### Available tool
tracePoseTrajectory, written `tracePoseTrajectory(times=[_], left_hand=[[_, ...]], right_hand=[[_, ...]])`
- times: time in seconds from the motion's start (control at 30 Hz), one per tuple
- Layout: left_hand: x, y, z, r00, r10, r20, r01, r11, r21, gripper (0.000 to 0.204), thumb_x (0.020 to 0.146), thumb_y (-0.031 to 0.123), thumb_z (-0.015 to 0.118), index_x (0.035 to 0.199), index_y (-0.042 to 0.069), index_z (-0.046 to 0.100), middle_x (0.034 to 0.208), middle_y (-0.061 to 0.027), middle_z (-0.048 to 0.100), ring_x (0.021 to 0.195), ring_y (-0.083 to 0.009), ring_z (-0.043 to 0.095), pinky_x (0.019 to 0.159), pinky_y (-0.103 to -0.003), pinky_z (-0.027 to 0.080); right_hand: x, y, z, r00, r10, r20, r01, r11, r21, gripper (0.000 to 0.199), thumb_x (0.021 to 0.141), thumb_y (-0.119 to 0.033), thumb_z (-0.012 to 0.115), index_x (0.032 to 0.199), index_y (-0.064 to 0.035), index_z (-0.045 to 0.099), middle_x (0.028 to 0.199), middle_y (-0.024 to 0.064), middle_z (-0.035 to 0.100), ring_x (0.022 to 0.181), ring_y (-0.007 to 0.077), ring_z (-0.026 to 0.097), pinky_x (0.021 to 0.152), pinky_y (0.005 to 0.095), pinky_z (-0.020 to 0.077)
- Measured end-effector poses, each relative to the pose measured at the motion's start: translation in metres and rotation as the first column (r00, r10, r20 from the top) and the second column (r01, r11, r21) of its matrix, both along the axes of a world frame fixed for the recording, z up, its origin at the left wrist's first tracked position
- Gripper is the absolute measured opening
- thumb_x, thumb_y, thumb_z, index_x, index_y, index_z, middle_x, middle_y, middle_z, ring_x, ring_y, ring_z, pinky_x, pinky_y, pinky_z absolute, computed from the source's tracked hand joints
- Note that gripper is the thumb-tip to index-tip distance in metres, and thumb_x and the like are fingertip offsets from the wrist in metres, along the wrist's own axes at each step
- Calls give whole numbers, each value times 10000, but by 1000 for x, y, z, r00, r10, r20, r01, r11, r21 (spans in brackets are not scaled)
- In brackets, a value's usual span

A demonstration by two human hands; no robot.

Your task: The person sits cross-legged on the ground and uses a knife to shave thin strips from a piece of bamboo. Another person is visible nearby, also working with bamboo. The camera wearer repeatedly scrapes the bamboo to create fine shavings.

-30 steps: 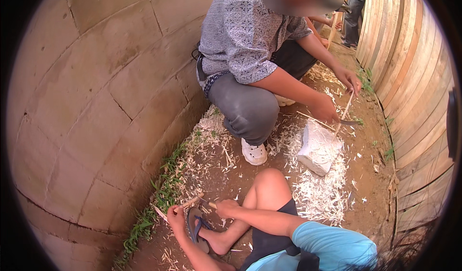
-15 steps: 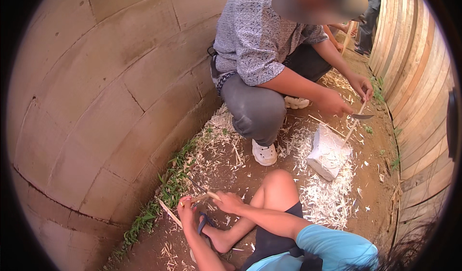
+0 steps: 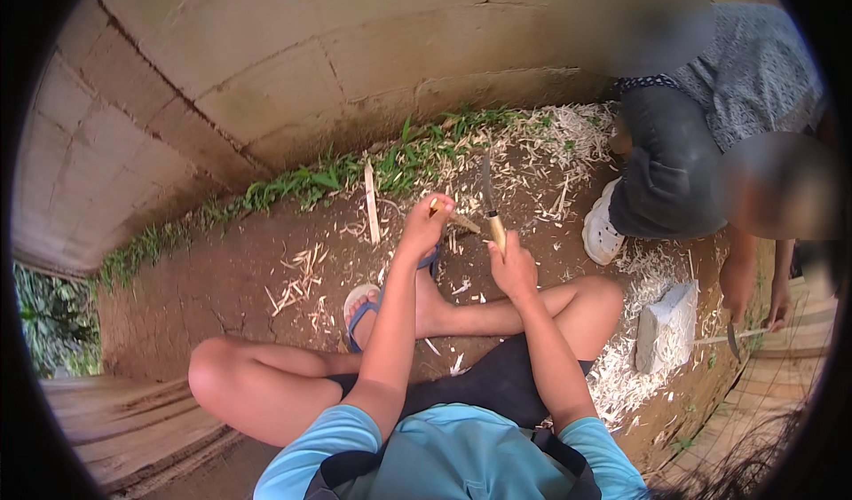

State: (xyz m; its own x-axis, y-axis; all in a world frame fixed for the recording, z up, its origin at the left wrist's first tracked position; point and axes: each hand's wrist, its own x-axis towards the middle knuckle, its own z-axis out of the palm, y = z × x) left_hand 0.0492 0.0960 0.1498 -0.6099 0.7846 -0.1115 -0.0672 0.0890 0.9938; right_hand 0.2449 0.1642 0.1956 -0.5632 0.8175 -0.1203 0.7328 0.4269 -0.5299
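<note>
Left hand [image 3: 424,225] grips stick [image 3: 461,222]; right hand [image 3: 512,269] knife [image 3: 490,207] beside.

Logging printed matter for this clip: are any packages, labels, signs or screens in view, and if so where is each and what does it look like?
None in view. The scene holds only a bare block wall, a dirt floor with pale wood shavings, a grey stone block, the left hand on a small stick, and the right hand gripping a knife.
</note>
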Motion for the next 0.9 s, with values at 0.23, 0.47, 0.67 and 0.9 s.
tracePoseTrajectory(times=[0.23, 0.47, 0.67, 0.9], left_hand=[[-6, -8, 9, 998, -63, -21, 62, 998, -34, 114, 939, 122, 606, 1000, 33, 644, 966, -32, 695, 812, -88, 569, 729, -270, 474], [-5, -5, 12, 979, -194, -65, 186, 975, -118, 155, 942, 145, 608, 1030, 34, 670, 972, -49, 711, 848, -114, 614, 765, -274, 494], [-6, -4, 15, 974, -213, -81, 201, 970, -133, 134, 925, 117, 635, 1027, 38, 672, 843, -20, 670, 743, -91, 547, 690, -273, 468], [0, -7, 28, 961, -209, -181, 196, 976, -91, 117, 921, 110, 637, 1005, 41, 678, 826, -24, 669, 739, -86, 544, 674, -265, 462]], right_hand=[[7, 3, 3, 998, 57, -15, -56, 997, 48, 288, 957, -285, 519, 1087, -28, 510, 805, 254, 649, 787, 447, 641, 682, 525, 486], [6, -7, 4, 925, 53, 376, -39, 998, -45, 293, 940, -292, 537, 1044, -20, 510, 879, 266, 665, 852, 436, 655, 728, 522, 499], [14, 1, -2, 917, 74, 393, -77, 997, -8, 309, 915, -273, 575, 1103, -32, 531, 897, 224, 678, 858, 373, 677, 740, 485, 521], [9, -13, -4, 747, -52, -663, 194, 971, 142, 305, 943, -304, 563, 1015, -14, 503, 731, 190, 628, 681, 304, 648, 648, 407, 515]])
